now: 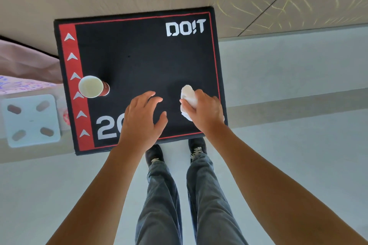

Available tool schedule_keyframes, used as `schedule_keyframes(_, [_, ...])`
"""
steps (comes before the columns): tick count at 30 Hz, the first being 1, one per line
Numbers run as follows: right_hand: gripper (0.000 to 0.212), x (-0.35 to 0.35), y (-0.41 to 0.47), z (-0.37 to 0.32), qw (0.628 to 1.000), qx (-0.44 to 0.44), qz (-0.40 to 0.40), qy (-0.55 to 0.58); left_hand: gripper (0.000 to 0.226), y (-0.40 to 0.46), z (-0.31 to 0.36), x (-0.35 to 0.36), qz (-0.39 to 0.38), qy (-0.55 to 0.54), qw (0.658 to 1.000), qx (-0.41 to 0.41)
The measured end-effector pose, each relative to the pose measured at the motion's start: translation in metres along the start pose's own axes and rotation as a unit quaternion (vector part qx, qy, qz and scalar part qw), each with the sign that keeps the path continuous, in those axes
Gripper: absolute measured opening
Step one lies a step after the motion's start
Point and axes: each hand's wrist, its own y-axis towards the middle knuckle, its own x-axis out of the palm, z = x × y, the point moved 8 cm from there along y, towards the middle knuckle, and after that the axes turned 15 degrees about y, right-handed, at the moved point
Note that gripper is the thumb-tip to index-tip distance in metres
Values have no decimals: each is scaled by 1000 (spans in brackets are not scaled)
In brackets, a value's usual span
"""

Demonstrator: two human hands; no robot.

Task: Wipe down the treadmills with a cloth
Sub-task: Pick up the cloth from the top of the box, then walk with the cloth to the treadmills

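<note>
Head view: a white cloth (188,98) is gripped by the right hand (205,112) over the black mat (143,61); the left hand (142,117) is held spread, empty.

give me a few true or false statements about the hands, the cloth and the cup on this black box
1. The right hand grips the white cloth. True.
2. The left hand holds the cup. False: its fingers are spread and hold nothing, and the cup stands apart from it by the box's red strip.
3. The cup lies tipped on its side. False: it stands upright, open end up.
4. The cloth is over the black box. True.
5. The scale sits on top of the box. False: it is off the box, beside its red-striped edge.
</note>
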Motion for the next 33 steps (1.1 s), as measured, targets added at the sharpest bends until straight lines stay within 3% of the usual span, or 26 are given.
schedule_keyframes(6, [48,-117,-26,-30,996,-2,68,50,48,-23,56,-96,38,6,998,41])
schedule_keyframes(17, [51,-322,-124,-59,976,55,183,106,48,-68,195,-251,94,23,976,196])
schedule_keyframes(25, [48,-381,-237,-78,934,132,286,167,52,-121,235,-327,103,26,944,313])
schedule_keyframes(33, [45,-382,-345,-105,884,184,375,210,52,-191,249,-360,98,31,903,417])
